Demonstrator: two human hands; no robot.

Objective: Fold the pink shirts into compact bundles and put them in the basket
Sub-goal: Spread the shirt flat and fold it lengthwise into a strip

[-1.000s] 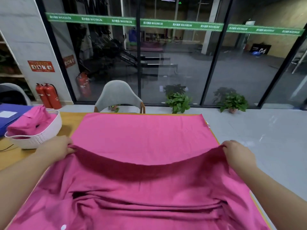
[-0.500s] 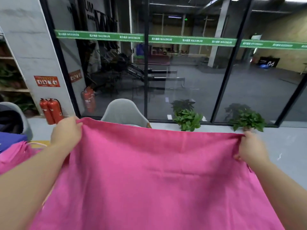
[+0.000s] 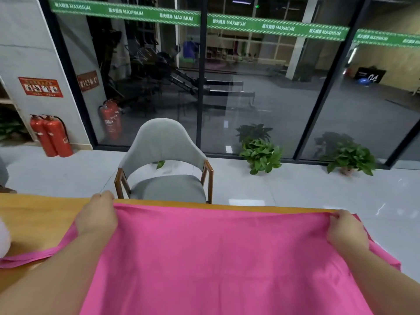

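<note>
Half a second ago the pink shirt (image 3: pixel 218 258) hung lifted in the air between the two hands, hiding most of the chair; now its far edge has come down near the far edge of the tabletop (image 3: pixel 38 214), and the chair shows in full beyond it. A second ago that same edge was pinched much nearer the person, over a bunched lower part of the cloth, and the basket stood in plain sight at the left.

Each hand has its grip on a far corner of the cloth. The left hand (image 3: pixel 96 220) has its fingers curled over the left corner, pinching the fabric there. The right hand (image 3: pixel 346 230) pinches the right corner, where the cloth gathers into small creases under the fingers. Between them the shirt lies spread flat and smooth, running back toward the person and out of the bottom of the view. A narrow strip of pink cloth (image 3: pixel 25 258) trails off to the left across the wood.

At the left border a blurred white shape (image 3: pixel 4 241) shows; it may be the basket's rim, but I cannot tell for certain.

Beyond the tabletop stands a grey chair (image 3: pixel 167 169) with wooden arms, facing the person. Behind it runs a glass wall with a green banner (image 3: pixel 227 22) across it. Two potted plants (image 3: pixel 261 155) sit on the floor by the glass, and red fire extinguishers (image 3: pixel 51 135) stand against the left wall.
</note>
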